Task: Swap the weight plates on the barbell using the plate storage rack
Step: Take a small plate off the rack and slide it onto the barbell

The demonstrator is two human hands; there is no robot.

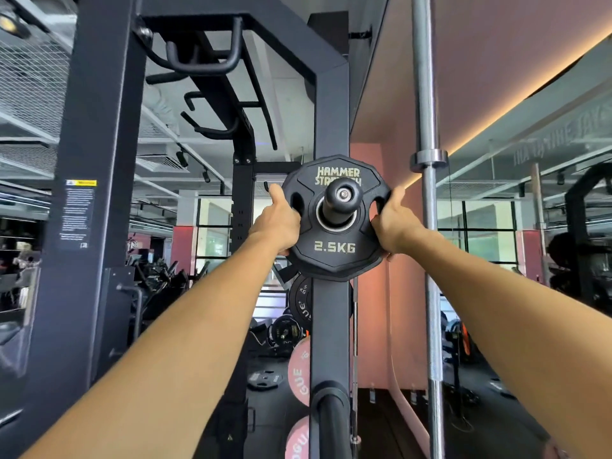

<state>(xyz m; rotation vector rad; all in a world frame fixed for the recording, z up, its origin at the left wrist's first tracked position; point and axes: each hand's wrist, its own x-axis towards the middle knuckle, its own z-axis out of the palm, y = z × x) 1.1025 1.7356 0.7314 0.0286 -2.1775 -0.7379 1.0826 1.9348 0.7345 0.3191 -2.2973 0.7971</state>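
Observation:
A black 2.5 kg plate (334, 248) marked Hammer Strength sits on a black storage peg (341, 197) of the rack upright (331, 309). My left hand (280, 223) grips the plate's left edge, thumb up along the rim. On the opposite edge my right hand (392, 223) grips the plate the same way. The peg's end pokes through the plate's centre hole toward me. A steel barbell (429, 226) stands upright just right of the rack, its collar level with the plate's top.
Below on the same upright hang a small black plate (299, 306) and two pink plates (299, 372), with another peg (331, 412) lower down. A thick dark rack column (89, 193) stands at left. One plate (265, 379) lies on the floor behind. A glass wall is at right.

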